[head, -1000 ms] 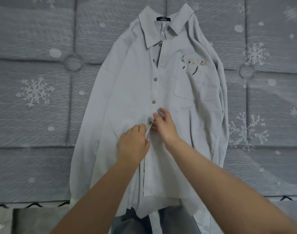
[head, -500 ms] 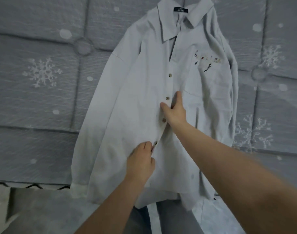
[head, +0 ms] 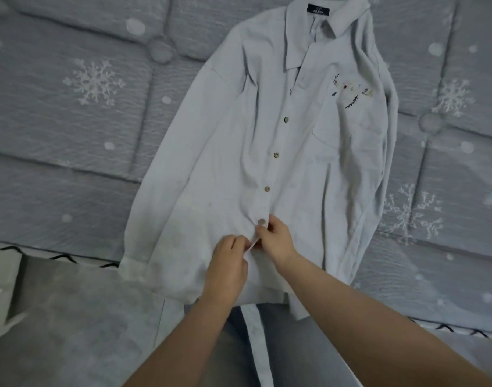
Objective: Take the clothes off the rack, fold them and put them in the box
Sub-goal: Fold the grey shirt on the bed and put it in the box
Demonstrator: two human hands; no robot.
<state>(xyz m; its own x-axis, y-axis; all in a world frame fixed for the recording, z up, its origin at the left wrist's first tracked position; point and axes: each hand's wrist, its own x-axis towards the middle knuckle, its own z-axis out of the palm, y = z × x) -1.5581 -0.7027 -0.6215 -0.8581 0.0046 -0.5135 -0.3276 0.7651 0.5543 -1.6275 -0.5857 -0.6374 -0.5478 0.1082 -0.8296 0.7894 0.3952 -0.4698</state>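
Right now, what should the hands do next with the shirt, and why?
Probably finish fastening that low button. Both hands pinch the front edge of the pale shirt, the left hand beside the right hand, just below three buttons that look done up. The shirt lies flat on the snowflake quilt, so closing the front likely comes before folding.

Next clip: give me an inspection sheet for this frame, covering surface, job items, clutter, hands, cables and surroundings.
Surface: grey quilted bedspread with white snowflakes.
Job items: pale shirt lies flat, front up, collar at the far end; three upper buttons closed; hem hangs over the near edge. No rack or box in view.
Clutter: nothing seen.
Hands: left hand and right hand pinch the placket beside the fourth button.
Cables: nothing seen.
Surroundings: grey floor below the bed edge; a blurred pale object at far left.
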